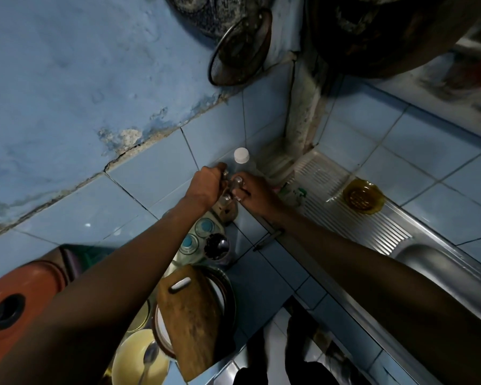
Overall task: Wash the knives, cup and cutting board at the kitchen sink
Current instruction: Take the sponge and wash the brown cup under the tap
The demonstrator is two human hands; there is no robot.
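The wall (67, 79) in the upper left is matt blue plaster, rough and flaking along its lower edge. Below it the tiles (156, 168) are glossy, smooth pale blue ceramic. At right the sink (428, 262) and its ribbed drainboard (353, 218) are brushed, shiny metal. The cutting board (192, 320) at lower centre is worn, matt brown wood. A bottle (243, 165) near the centre is clear plastic with a smooth white cap. The strainer (239, 48) at the top is dark wire mesh. An amber dish (363, 196) looks like translucent glass or plastic.
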